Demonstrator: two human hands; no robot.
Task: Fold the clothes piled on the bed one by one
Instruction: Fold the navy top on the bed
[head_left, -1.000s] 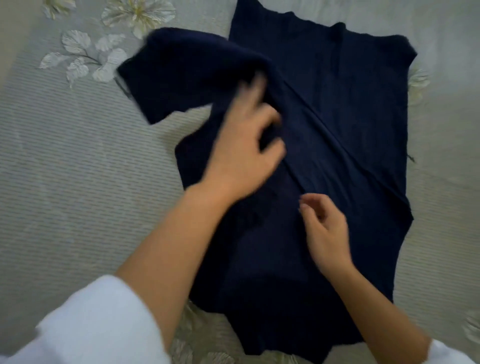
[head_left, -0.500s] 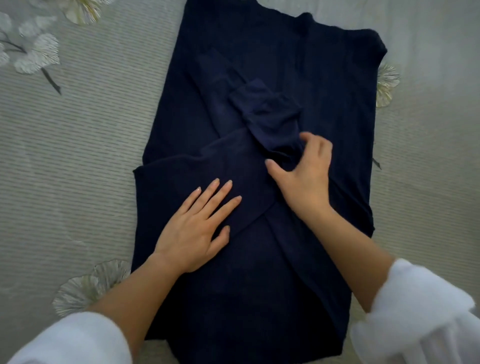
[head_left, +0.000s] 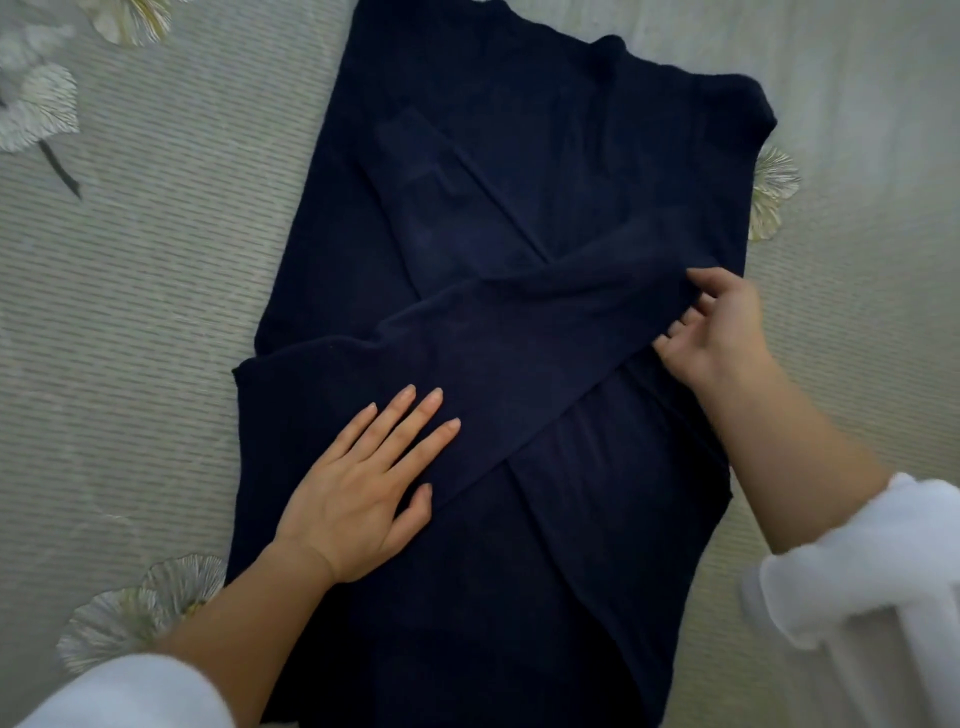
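Observation:
A dark navy garment (head_left: 519, 156) lies spread lengthwise on the bed, its two sleeves folded inward and crossing in an X over the body. My left hand (head_left: 363, 483) lies flat, fingers straight, pressing the lower left part of the upper sleeve (head_left: 493, 343). My right hand (head_left: 717, 327) is at the garment's right side, its fingers and thumb curled round the cuff end of that same sleeve, which stretches across from left to right.
The grey striped bedspread (head_left: 130, 312) with pale leaf and flower prints surrounds the garment on both sides. A leaf print (head_left: 774, 192) peeks out at the garment's right edge. White sleeves cover both my forearms near the bottom of the view.
My left hand laid the left sleeve across the body and now presses it flat. My right hand moved right, drawing the sleeve's cuff end out toward the garment's right edge.

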